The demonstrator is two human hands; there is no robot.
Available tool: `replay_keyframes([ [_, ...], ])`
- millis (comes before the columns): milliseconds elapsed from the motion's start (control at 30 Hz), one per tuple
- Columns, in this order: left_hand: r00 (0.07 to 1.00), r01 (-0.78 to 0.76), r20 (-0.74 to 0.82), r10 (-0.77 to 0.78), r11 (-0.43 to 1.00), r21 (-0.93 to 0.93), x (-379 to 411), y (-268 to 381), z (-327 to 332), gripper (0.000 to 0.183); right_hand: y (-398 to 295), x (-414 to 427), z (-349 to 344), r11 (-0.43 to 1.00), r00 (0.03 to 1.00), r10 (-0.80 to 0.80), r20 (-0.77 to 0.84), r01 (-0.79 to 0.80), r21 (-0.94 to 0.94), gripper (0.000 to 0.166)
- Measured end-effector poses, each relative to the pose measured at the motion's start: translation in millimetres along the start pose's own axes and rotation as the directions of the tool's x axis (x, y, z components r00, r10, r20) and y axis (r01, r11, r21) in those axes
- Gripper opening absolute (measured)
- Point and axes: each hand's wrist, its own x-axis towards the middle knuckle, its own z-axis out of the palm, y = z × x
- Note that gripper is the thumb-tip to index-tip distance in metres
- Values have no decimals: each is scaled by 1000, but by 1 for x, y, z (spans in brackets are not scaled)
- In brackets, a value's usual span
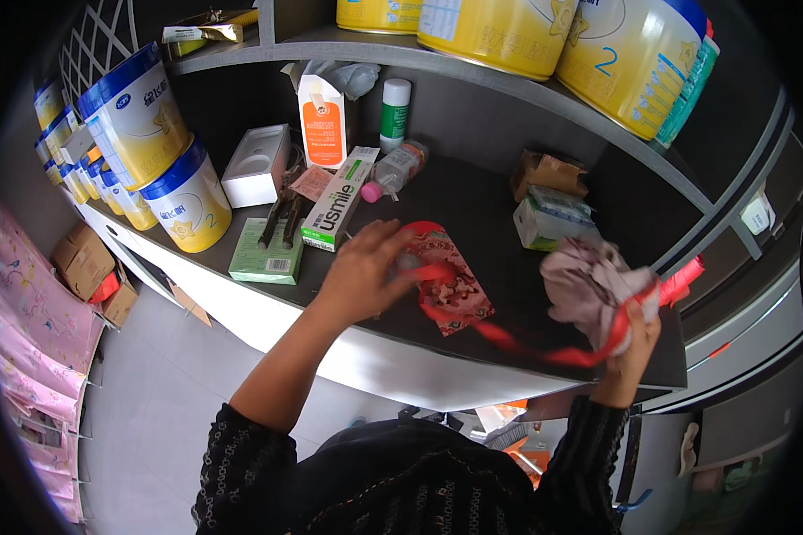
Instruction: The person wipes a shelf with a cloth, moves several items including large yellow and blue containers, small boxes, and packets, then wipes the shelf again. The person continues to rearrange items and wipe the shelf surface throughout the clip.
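My left hand (368,274) is over the counter, fingers curved, beside a small clear object (408,263) at its thumb. Motion blur hides whether it grips that object. A red ribbon (508,339) runs in a loose curve from near the left thumb to my right hand (632,341). That right hand is closed around a crumpled greyish-pink cloth (579,284), with the ribbon passing over it. Under the ribbon, a red patterned paper envelope (465,301) lies flat on the dark counter (468,184).
Left of my hands are a usmile box (340,200), a green box (265,257), a white box (257,164) and stacked milk-powder tins (187,200). A pink-capped bottle (396,167) lies behind. An opened packet (554,217) sits to the right. A shelf edge (375,52) overhangs, bearing large tins.
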Motion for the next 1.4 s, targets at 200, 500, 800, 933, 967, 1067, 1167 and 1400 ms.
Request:
replay_keyframes([
  [200, 962, -156, 246, 121, 980, 125, 18, 3, 28, 46, -16, -35, 9, 984, 976, -70, -208, 102, 147, 27],
  [500, 979, 146, -83, -185, 926, -348, 26, -34, 7, 25, 9, -20, 43, 515, 790, -161, 591, 578, -633, 40],
  [800, 995, 19, -94, -22, 999, -25, -22, -18, 14, 25, 51, 11, 173, 175, 709, 340, 617, 597, -783, 60],
  [933, 996, 27, -89, -15, 991, 128, -29, -8, 18, 25, 67, 9, 183, 262, 676, 392, 624, 569, -780, 62],
  [967, 996, 41, -88, -30, 990, 136, -30, -7, 18, 24, 68, 8, 183, 303, 668, 410, 621, 543, -783, 62],
  [1067, 994, 65, -94, -53, 991, 120, -32, -8, 20, 27, 76, 13, 179, 516, 616, 411, 671, 449, -729, 46],
  [1167, 995, 63, -89, -54, 993, 100, -31, -9, 20, 25, 73, 17, 172, 770, 770, -97, 631, 459, -442, 28],
  [1400, 995, 38, -96, -25, 989, 141, -35, -18, 21, 24, 27, 20, 165, 288, 415, -537, 734, 908, -303, 14],
])
